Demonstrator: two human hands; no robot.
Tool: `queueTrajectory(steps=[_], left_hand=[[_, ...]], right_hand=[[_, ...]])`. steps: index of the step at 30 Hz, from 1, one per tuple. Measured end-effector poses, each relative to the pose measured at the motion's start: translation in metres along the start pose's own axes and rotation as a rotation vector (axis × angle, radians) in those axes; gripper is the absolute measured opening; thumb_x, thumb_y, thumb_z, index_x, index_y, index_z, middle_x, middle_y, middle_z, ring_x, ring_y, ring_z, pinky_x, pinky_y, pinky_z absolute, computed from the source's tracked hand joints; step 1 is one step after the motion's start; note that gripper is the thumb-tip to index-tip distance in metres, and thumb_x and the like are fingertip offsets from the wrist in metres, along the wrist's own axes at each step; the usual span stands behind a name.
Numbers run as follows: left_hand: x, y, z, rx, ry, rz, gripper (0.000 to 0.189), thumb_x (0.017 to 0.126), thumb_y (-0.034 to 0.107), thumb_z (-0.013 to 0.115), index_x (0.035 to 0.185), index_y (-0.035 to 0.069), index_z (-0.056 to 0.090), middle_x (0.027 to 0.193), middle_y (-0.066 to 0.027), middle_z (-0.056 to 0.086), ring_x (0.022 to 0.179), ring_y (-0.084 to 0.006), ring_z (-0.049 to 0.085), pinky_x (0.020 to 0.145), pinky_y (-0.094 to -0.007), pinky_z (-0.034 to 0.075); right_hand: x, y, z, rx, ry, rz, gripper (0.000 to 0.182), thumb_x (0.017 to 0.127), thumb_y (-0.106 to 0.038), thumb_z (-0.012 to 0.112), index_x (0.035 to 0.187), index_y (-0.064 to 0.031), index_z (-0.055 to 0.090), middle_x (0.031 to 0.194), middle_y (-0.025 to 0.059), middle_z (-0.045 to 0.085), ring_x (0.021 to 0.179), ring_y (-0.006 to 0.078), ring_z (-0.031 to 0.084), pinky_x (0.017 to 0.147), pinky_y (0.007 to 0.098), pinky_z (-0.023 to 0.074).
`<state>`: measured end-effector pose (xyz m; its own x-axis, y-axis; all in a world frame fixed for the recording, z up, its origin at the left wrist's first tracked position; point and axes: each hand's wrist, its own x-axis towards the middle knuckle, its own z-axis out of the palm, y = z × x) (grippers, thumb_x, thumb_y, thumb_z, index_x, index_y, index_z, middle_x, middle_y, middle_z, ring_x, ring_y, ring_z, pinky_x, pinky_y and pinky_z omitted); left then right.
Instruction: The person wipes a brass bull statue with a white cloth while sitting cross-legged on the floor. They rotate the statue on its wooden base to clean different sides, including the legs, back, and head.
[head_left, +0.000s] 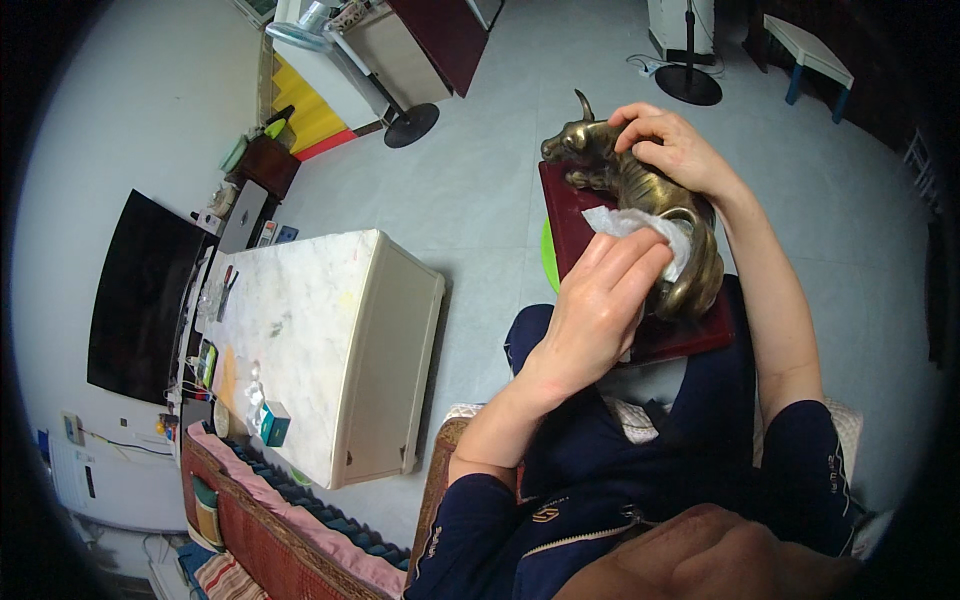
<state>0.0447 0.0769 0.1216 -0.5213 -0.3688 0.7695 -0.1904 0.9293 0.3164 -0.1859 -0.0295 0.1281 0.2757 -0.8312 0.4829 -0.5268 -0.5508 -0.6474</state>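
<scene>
A bronze-coloured bull statue (646, 187) lies across a dark red, flat board or box (566, 221) in front of my knees. Its horned head points to the far left and its curled tail is towards me. With my left hand (604, 300) I press a crumpled white tissue or wipe (628, 220) against the rump near the tail. My right hand (679, 150) grips the statue by the neck, just behind the head, with fingers bent over the top. Part of the flank is hidden by the tissue and my left fingers.
Beneath the red board shows the rim of a bright green stool or basin (550, 259). To the left stands a marble-topped table (315, 300) bearing a small teal box (275, 424). A standing fan (411, 124) and a white-topped bench (810, 52) are farther off. A wooden sofa (300, 532) is at lower left.
</scene>
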Motion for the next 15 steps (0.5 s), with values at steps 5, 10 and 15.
queueTrajectory(steps=[5,10,15], left_hand=[[-0.015,0.002,-0.005,-0.016,0.022,-0.037,0.048,0.069,-0.011,0.065,0.117,-0.003,0.063,0.115,-0.0165,0.064,0.093,-0.0359,0.058,0.082,-0.0419,0.051],[-0.007,0.001,-0.004,0.000,0.016,-0.010,0.047,0.070,-0.012,0.064,0.115,-0.003,0.063,0.115,-0.0165,0.064,0.093,-0.0356,0.057,0.082,-0.0412,0.050],[0.002,-0.002,-0.003,0.004,0.003,-0.015,0.044,0.070,-0.011,0.065,0.113,-0.003,0.063,0.114,-0.0161,0.064,0.091,-0.0352,0.056,0.081,-0.0402,0.049]], right_hand=[[0.000,0.002,0.001,0.003,0.015,-0.019,0.019,0.081,-0.008,0.056,0.086,0.0022,0.072,0.123,0.0117,0.066,0.112,0.0280,0.062,0.099,0.0357,0.0469],[0.000,0.002,0.001,0.020,0.022,-0.012,0.019,0.081,-0.007,0.056,0.086,0.0025,0.072,0.123,0.0114,0.066,0.111,0.0274,0.062,0.099,0.0353,0.0473],[0.000,0.001,0.002,0.011,0.033,-0.010,0.019,0.081,-0.007,0.057,0.086,0.0023,0.072,0.122,0.0113,0.067,0.110,0.0269,0.063,0.099,0.0352,0.0475]])
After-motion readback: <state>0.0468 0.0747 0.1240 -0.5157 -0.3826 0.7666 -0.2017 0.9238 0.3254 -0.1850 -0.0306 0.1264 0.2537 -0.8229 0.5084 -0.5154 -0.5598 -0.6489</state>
